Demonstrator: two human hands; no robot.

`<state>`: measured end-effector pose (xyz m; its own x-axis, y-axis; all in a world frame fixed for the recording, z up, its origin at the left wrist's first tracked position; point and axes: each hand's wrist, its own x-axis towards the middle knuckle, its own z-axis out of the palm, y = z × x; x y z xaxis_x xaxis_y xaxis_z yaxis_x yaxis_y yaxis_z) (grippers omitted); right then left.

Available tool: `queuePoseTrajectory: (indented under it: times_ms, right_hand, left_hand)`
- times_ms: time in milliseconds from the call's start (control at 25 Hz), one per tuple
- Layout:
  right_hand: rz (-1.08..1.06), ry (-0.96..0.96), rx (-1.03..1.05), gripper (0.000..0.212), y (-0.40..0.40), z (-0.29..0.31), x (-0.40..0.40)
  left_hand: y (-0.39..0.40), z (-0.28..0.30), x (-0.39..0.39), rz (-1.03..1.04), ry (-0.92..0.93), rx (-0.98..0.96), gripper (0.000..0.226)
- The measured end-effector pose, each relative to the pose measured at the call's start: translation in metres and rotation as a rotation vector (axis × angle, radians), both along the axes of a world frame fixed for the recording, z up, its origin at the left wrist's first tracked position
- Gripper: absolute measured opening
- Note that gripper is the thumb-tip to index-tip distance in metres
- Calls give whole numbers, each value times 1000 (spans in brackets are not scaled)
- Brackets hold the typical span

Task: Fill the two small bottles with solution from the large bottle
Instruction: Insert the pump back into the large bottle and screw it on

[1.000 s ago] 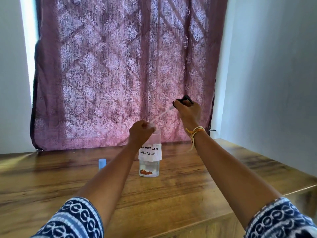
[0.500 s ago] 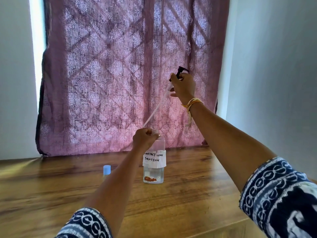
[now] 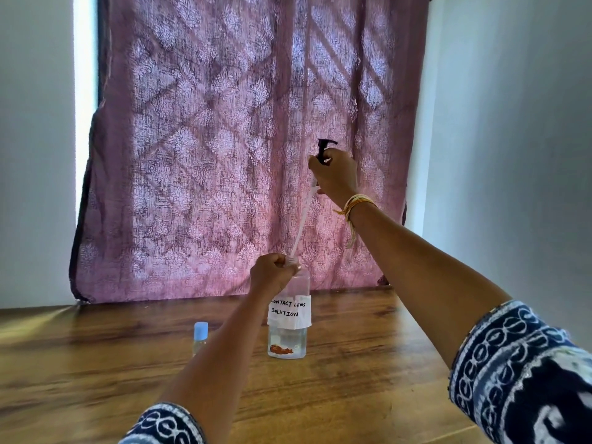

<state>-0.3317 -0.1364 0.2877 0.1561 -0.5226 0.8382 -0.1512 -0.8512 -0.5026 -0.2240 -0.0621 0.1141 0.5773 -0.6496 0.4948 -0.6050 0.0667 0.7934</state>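
Right grip [image 3: 334, 179] lifts pump [image 3: 325, 152] above large bottle [image 3: 288, 315], left grip [image 3: 270, 277] at neck.

The one camera is sitting on my head, looking forward and slightly down along both my outstretched arms. It is facing the curtain [image 3: 230, 149] and taking in the wooden bench [image 3: 368, 389] below it, wide-angled, with my sleeves crowding the bottom corners. No second view is sharing this scene.
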Motion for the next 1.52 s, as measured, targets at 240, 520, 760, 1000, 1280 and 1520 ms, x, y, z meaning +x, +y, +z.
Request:
queuePoseTrajectory:
  times_ms: [240, 520, 760, 1000, 1280, 1520]
  right_hand:
    - [31, 151, 38, 27, 3, -33, 9]
    - [72, 264, 132, 32, 5, -100, 13]
    - [106, 276, 147, 24, 10, -147, 14]
    - [215, 158, 209, 20, 10, -161, 13]
    - [291, 112, 260, 24, 13, -166, 3]
    - [533, 104, 353, 25, 31, -161, -22]
  left_hand:
    - [1, 1, -1, 11, -16, 15, 18]
    - [1, -1, 0, 28, -10, 12, 36]
    - [11, -10, -4, -45, 108, -66, 18]
    - [16, -16, -4, -30, 35, -88, 28]
    - [37, -26, -2, -121, -44, -52, 46]
    - [61, -25, -10, -153, -70, -60, 46]
